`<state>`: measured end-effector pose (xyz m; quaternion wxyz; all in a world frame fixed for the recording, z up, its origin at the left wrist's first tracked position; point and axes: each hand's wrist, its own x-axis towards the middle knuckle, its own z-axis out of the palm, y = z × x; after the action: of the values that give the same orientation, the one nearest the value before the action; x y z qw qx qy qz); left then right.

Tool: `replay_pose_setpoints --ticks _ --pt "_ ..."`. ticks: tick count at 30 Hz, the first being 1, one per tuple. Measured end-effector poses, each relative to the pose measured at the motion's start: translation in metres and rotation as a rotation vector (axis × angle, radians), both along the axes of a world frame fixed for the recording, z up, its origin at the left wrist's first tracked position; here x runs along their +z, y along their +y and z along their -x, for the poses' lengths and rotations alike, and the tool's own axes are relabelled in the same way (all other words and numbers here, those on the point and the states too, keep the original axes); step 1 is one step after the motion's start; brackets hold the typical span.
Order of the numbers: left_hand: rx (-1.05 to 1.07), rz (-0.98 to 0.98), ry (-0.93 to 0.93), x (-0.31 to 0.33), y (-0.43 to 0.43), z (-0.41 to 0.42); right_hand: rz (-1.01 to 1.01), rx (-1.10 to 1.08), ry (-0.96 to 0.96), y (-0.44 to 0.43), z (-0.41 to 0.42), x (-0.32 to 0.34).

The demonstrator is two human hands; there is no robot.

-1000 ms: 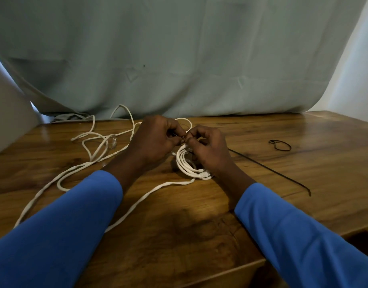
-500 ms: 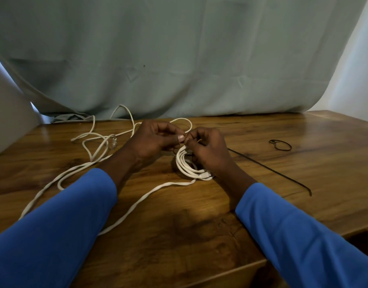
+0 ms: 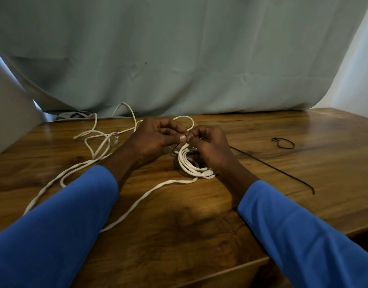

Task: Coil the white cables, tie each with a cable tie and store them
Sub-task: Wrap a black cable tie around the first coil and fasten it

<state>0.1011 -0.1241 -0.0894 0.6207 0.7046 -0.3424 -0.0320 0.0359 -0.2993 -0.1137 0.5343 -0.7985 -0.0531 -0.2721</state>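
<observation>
A small coil of white cable [image 3: 189, 165] lies on the wooden table [image 3: 262, 179] at the centre. My right hand [image 3: 212, 148] holds the top of the coil together with a thin black cable tie [image 3: 176, 148] that loops around the strands. My left hand [image 3: 156, 138] pinches the tie's end right beside the right fingertips. A long loose white cable [image 3: 91, 161] trails from the coil across the left half of the table, tangled near the back. Another long black cable tie [image 3: 272, 167] lies straight to the right of my right hand.
A small looped black tie [image 3: 283, 142] sits at the right rear of the table. A grey-green cloth [image 3: 179, 59] hangs behind the table. The table's front edge [image 3: 220, 273] runs near my blue sleeves.
My left fingers have shifted on the tie end, thumb now extended toward the right hand. The coil and loose cable have barely moved.
</observation>
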Motion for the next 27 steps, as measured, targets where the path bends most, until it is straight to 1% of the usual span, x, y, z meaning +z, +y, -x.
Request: replay_pose_setpoints --ticks 3,8,13,20,24,27 --pt "0.0 -0.018 -0.068 0.001 0.001 0.0 -0.013 0.024 0.007 0.001 0.001 0.001" --pt "-0.014 -0.04 -0.111 0.0 0.002 0.0 -0.056 0.065 0.029 0.001 0.002 0.001" --pt "-0.013 -0.045 -0.16 -0.001 0.002 -0.003 -0.022 0.051 0.014 0.002 0.001 0.001" --pt "-0.01 0.044 -0.063 -0.012 -0.002 -0.01 0.014 0.026 0.011 0.001 0.001 0.0" --pt "-0.054 0.087 0.023 -0.009 -0.001 -0.009 0.037 -0.006 0.019 0.0 0.0 0.0" --pt "-0.046 0.053 0.001 -0.009 -0.002 -0.009 0.049 -0.023 0.017 0.0 0.001 0.0"
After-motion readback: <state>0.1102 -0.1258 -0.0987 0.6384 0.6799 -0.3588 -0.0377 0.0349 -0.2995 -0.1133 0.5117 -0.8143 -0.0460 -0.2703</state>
